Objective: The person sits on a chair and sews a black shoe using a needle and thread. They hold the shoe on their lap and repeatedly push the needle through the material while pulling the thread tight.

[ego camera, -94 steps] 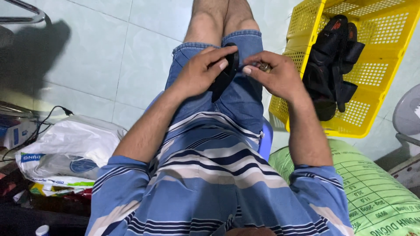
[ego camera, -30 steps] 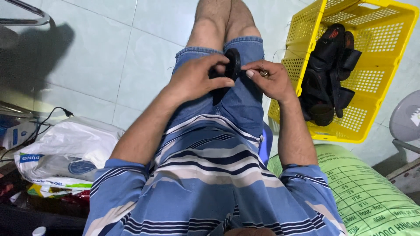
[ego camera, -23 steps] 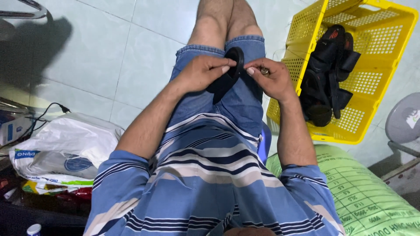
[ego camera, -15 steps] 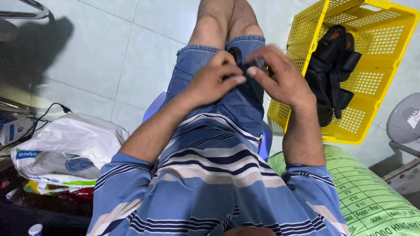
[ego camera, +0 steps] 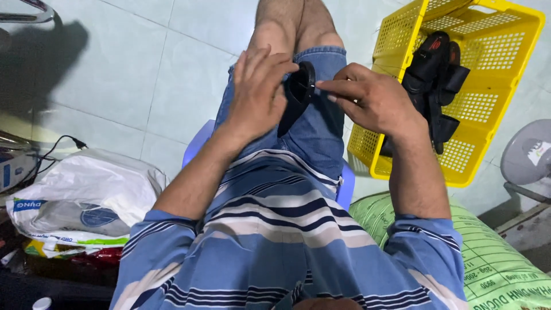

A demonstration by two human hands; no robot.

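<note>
Black strap piece (ego camera: 298, 95) held upright over lap.

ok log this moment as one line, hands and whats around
left hand: on black strap piece over lap | right hand: pinching its edge | yellow basket: black sandals inside | white bag, green sack on floor

We wear a short-sleeved shirt (ego camera: 287, 229) banded in pale blue, navy and cream stripes, its sleeves ending above the elbows. Below it we have faded blue denim shorts (ego camera: 318, 123) with a stitched hem at the knee; forearms, hands and lower legs are bare.
</note>
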